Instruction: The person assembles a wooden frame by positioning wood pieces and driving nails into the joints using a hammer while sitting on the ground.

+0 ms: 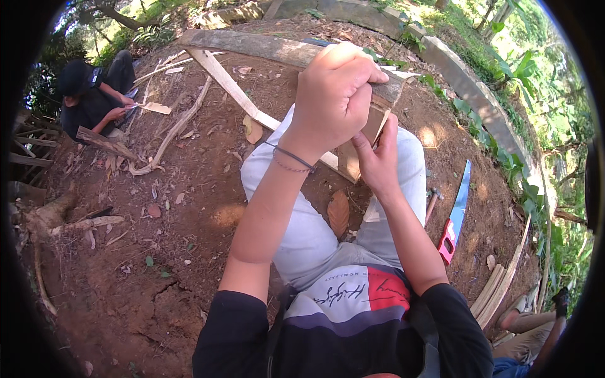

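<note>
Head view is showing the right hand (378, 160) at frame centre, fingers pinching a small wooden block (362, 142), while the left hand (334, 94) above is gripping it in a closed fist. Right of centre, a red-handled saw (457, 211) is lying on dirt; upper left, another person (91, 94) is crouching.

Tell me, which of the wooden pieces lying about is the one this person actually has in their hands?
The short pale wood piece above the knees, clasped by the left hand and right hand. The long plank and thin strips lie untouched on the dirt.
</note>
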